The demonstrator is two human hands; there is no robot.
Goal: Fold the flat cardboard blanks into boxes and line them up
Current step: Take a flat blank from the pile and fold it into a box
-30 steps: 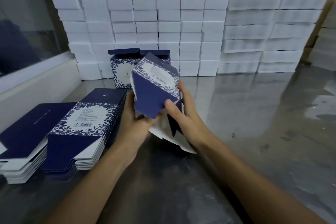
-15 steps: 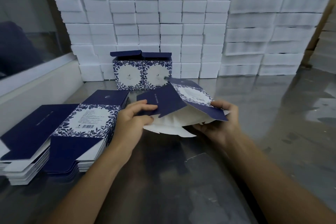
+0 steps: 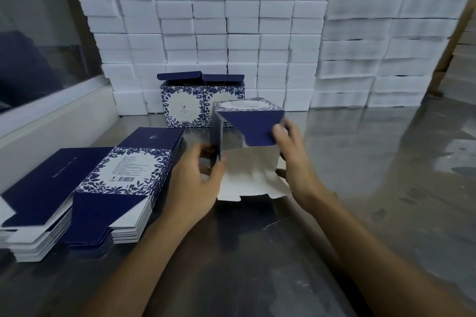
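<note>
1. Here, a half-opened box blank (image 3: pixel 247 134) is held above the steel counter (image 3: pixel 360 188), squared into a tube with its open end toward the camera.
2. The left hand (image 3: pixel 195 183) grips the blank's left wall, thumb on the near side and fingers curled round the edge.
3. The right hand (image 3: pixel 291 154) holds the right side, its fingertips pressing on a dark blue flap (image 3: pixel 255 128) that hangs down over the opening; the hand is motion-blurred.
4. A white flap (image 3: pixel 249 177) spreads from the bottom of the blank toward the camera, between the 2 hands.
5. Just behind the blank, 2 finished boxes (image 3: pixel 188 105) stand side by side and touching, their blue lids open, against a wall of white foam blocks (image 3: pixel 231 20).
6. On the left of the counter lie 2 stacks of flat blanks: the nearer stack (image 3: pixel 121 183) shows a floral panel with a barcode, and the farther stack (image 3: pixel 43 183) shows plain blue.
7. The nearer stack sits just beside the left hand.
</note>
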